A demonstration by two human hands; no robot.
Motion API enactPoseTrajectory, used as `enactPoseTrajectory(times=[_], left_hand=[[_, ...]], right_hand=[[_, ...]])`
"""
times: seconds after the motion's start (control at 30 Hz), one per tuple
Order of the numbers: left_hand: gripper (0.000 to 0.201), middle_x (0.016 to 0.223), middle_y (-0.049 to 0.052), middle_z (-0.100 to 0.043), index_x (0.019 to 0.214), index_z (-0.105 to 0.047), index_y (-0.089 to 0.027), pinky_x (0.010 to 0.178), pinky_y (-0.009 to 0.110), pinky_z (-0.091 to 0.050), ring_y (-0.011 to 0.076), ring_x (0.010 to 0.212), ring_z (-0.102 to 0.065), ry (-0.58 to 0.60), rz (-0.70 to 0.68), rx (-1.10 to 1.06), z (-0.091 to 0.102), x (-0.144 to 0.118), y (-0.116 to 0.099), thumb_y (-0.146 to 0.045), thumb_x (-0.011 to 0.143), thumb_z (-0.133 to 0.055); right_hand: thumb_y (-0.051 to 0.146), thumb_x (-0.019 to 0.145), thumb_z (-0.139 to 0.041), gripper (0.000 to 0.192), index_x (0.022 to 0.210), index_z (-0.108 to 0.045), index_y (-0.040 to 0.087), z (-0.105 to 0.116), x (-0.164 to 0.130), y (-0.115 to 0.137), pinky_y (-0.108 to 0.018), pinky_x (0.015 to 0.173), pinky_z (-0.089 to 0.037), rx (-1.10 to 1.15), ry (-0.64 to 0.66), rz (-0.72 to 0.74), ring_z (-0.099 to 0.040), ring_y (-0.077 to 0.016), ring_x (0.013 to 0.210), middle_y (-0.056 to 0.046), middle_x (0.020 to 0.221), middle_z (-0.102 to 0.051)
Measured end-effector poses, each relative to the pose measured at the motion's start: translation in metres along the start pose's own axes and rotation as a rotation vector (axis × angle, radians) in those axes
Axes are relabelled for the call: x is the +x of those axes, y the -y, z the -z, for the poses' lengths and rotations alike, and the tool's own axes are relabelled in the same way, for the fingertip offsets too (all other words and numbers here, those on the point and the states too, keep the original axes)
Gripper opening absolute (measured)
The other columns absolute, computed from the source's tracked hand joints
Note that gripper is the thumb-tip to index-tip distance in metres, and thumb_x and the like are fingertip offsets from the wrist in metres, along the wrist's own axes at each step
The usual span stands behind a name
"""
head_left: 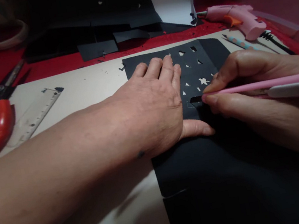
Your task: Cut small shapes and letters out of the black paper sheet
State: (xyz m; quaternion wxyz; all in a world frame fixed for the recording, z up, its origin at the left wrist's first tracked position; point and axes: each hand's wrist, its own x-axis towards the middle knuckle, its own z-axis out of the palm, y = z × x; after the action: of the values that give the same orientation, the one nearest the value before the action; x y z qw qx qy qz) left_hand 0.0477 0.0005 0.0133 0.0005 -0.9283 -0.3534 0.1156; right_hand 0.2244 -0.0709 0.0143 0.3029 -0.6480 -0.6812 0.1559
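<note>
A sheet of black paper (207, 179) with several small cut-out shapes near its far end lies on a white board. Flat on this sheet presses my left hand (159, 102), its thumb stretched to the right and its fingers pointing away from me. My right hand (228, 82) grips a pink craft knife (238, 89) close to its blade. The dark blade tip touches the paper at a small pencilled outline (190, 104), just right of the left hand. Beside that spot, a star-like hole (204, 80) shows pale through the paper.
Red-and-yellow-handled scissors (1, 111) and a clear ruler (40, 114) lie at left. A pink glue gun (237, 17) and a patterned pencil (238, 43) are at the back right. Black paper scraps (98, 48), a white piece (173, 5) and a bowl (6, 38) sit on the red cloth.
</note>
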Motion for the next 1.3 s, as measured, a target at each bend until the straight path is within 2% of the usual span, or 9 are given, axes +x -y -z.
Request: enactPoseTrajectory(times=[0.17,0.37,0.43,0.67,0.87,1.03,1.3], left_hand=[[0.129,0.178,0.033,-0.013,0.17,-0.013,0.007,0.129,0.061,-0.031,0.0545,0.161,-0.026,0.001,-0.024,0.038,0.0025,-0.0011,-0.0012,-0.096,0.092,-0.026],[0.132,0.181,0.027,-0.013,0.172,-0.012,0.001,0.13,0.06,-0.031,0.0541,0.161,-0.028,-0.006,0.001,0.03,0.0004,-0.0005,-0.0006,-0.099,0.088,-0.026],[0.13,0.18,0.029,-0.014,0.172,-0.013,0.002,0.129,0.06,-0.031,0.0543,0.161,-0.027,-0.01,-0.007,0.023,-0.0003,-0.0011,0.0002,-0.097,0.09,-0.026],[0.13,0.18,0.028,-0.016,0.171,-0.016,0.003,0.13,0.06,-0.029,0.055,0.162,-0.026,-0.029,-0.002,-0.011,-0.002,0.0007,-0.0004,-0.096,0.09,-0.035],[0.128,0.18,0.029,-0.016,0.171,-0.017,0.002,0.13,0.061,-0.029,0.0562,0.161,-0.027,-0.025,-0.005,-0.016,-0.0019,-0.0005,-0.0001,-0.094,0.09,-0.04],[0.13,0.179,0.03,-0.014,0.171,-0.015,0.004,0.129,0.063,-0.029,0.0575,0.16,-0.026,-0.006,-0.003,-0.018,-0.0005,-0.001,-0.0011,-0.095,0.09,-0.037],[0.132,0.181,0.027,-0.011,0.172,-0.01,0.003,0.131,0.061,-0.026,0.0576,0.162,-0.022,0.02,0.002,-0.033,0.0,0.0008,0.0006,-0.095,0.088,-0.043]], right_hand=[[0.03,0.079,-0.071,0.009,0.071,-0.066,0.03,-0.0008,0.0034,0.005,-0.031,0.049,-0.04,0.075,0.01,-0.022,-0.055,-0.0164,0.058,0.003,0.065,-0.066],[0.024,0.072,-0.071,0.012,0.064,-0.063,0.029,-0.0025,0.0061,0.0079,-0.031,0.044,-0.031,0.129,0.019,-0.042,-0.051,-0.0141,0.056,0.004,0.063,-0.066],[0.024,0.073,-0.071,0.012,0.065,-0.064,0.029,-0.0018,0.0057,0.008,-0.031,0.044,-0.03,0.133,0.023,-0.043,-0.05,-0.014,0.055,0.004,0.063,-0.065],[0.022,0.073,-0.071,0.012,0.067,-0.065,0.03,-0.0034,0.0066,0.0063,-0.031,0.052,-0.039,0.113,0.015,-0.017,-0.051,-0.0149,0.058,0.005,0.065,-0.066],[0.022,0.073,-0.069,0.011,0.067,-0.065,0.03,-0.0032,0.0063,0.0096,-0.031,0.053,-0.036,0.104,0.022,-0.02,-0.057,-0.0154,0.063,0.005,0.069,-0.07],[0.021,0.074,-0.069,0.013,0.066,-0.063,0.029,-0.0019,0.0037,0.0077,-0.03,0.054,-0.039,0.12,0.01,-0.023,-0.054,-0.0129,0.06,0.006,0.064,-0.066],[0.024,0.076,-0.069,0.015,0.064,-0.061,0.03,0.0014,0.0043,0.0103,-0.032,0.053,-0.041,0.116,0.039,-0.058,-0.055,-0.0155,0.062,0.003,0.069,-0.068]])
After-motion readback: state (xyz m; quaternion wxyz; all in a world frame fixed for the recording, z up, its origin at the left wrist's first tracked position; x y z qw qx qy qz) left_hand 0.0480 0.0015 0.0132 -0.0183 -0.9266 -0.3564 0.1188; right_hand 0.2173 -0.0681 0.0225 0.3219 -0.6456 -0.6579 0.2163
